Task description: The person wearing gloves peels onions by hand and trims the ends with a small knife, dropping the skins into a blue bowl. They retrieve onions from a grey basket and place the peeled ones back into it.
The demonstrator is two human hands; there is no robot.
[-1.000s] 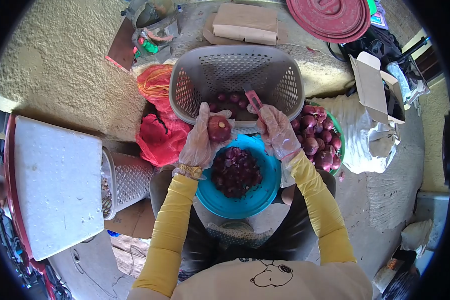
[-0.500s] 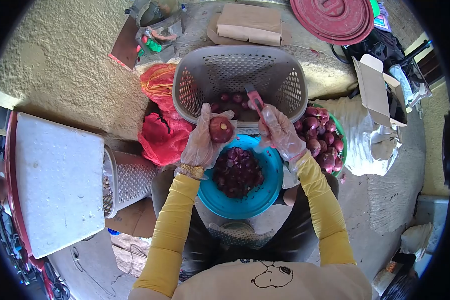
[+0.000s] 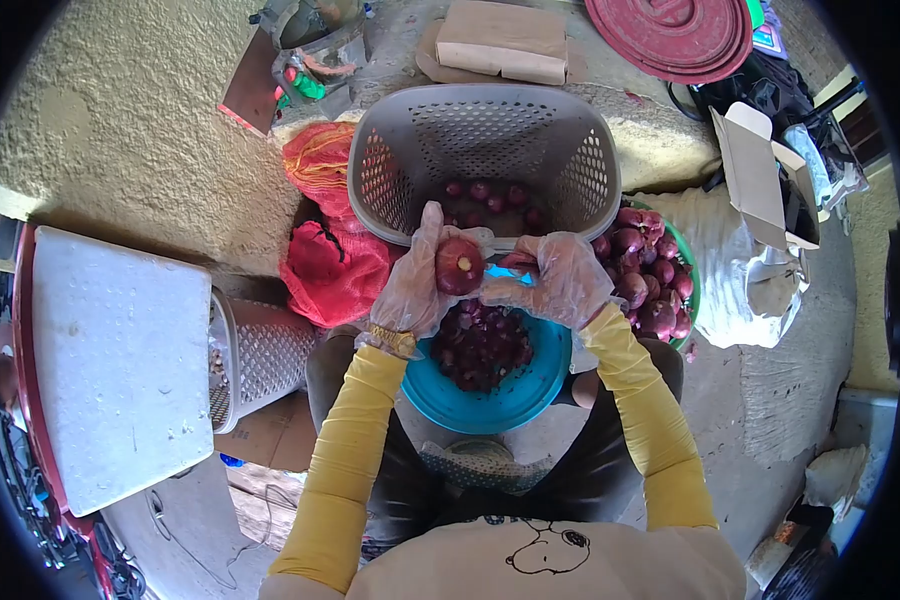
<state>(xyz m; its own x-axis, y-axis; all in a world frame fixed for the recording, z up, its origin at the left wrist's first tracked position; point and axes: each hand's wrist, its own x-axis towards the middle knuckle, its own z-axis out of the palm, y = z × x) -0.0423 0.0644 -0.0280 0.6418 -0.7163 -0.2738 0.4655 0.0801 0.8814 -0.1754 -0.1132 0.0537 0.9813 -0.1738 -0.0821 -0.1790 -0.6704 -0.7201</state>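
My gloved left hand (image 3: 417, 275) holds a red onion (image 3: 460, 266), its pale cut end facing up. Close to the onion's right side is my gloved right hand (image 3: 562, 278), closed round a red-handled knife (image 3: 518, 262) whose blade is mostly hidden. Below both hands, a blue basin (image 3: 440, 393) holds a heap of dark red onion skins (image 3: 485, 350). A tall grey-brown perforated basket (image 3: 610, 140) stands beyond the hands with several onions (image 3: 497, 203) at its bottom. At the right, a green basin (image 3: 692, 270) is full of onions (image 3: 656, 268).
Left of the basket lies a red net sack (image 3: 335, 262). A white foam lid (image 3: 120, 365) and another perforated basket (image 3: 270, 350) are at the far left. A white sack (image 3: 740, 270) and an open carton (image 3: 755, 175) are at the right, a red lid (image 3: 675, 35) at the top.
My right hand has turned and lowered the knife toward the onion. My left hand and the onion have shifted slightly right. The view has moved a little.
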